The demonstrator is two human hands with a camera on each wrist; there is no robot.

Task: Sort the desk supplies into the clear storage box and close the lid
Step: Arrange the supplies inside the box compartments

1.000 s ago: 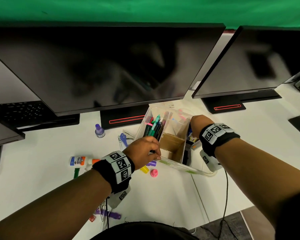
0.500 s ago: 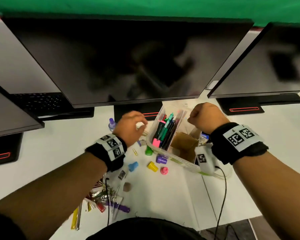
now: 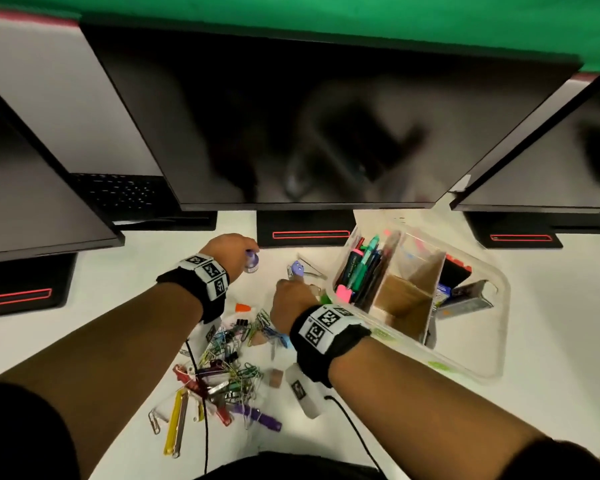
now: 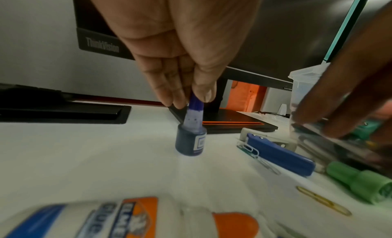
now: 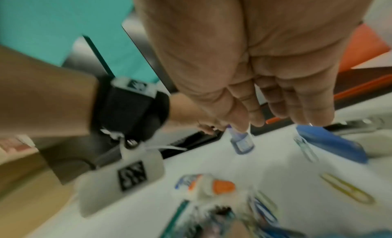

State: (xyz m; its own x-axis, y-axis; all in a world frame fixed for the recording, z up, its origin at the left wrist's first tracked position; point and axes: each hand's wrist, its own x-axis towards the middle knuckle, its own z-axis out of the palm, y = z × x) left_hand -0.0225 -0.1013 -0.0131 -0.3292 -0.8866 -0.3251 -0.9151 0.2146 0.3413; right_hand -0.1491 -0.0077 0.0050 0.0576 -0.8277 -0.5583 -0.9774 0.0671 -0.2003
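My left hand (image 3: 246,254) pinches the pointed tip of a small purple bottle (image 3: 251,264) that stands on the white desk near the monitor foot; the pinch on the small purple bottle (image 4: 190,141) shows plainly under the left hand (image 4: 191,99). My right hand (image 3: 290,292) hovers with straight fingers just short of a blue stapler (image 3: 298,270), holding nothing. In the right wrist view the right hand (image 5: 275,119) hangs over the blue stapler (image 5: 331,142). The clear storage box (image 3: 501,327) stands open at the right, with pens (image 3: 361,268) and cardboard dividers inside.
A heap of coloured paper clips and binder clips (image 3: 229,362) lies in front of me. A glue bottle (image 4: 127,221), a green cap (image 4: 360,179) and a yellow paper clip (image 5: 347,191) lie nearby. Dark monitors (image 3: 326,133) and their feet close off the far side.
Both hands left the box. The left hand went left and far to the purple bottle and pinched its tip. The right hand swung left to the stapler.
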